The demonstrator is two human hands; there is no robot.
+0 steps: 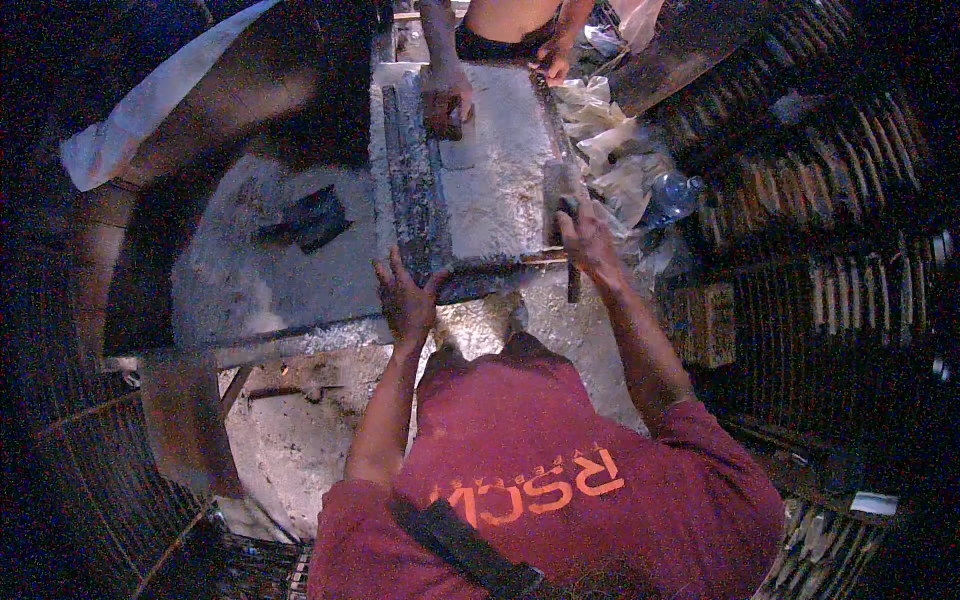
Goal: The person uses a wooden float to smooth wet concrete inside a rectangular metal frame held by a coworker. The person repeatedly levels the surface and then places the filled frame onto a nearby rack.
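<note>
A long shallow frame (376,150), coated with pale powdery material, lies in front of me. My left hand (406,308) is at its near left corner, fingers and thumb spread, by the near end of a long dark powdered bar (408,170). Whether its fingertips press on the bar I cannot tell. On the right edge, my right hand (588,240) is closed round a flat grey rectangular block (558,195); its exact kind is unclear. Pale material (495,170) fills the space between.
Across the frame stands another person, one hand (448,108) on the surface, the other (553,60) at the far right corner. A dark scoop-like object (315,218) lies on the powdery tray at left. Crumpled plastic bags (605,135) and a clear bottle (672,198) lie right; stacked slats (870,290) line that side.
</note>
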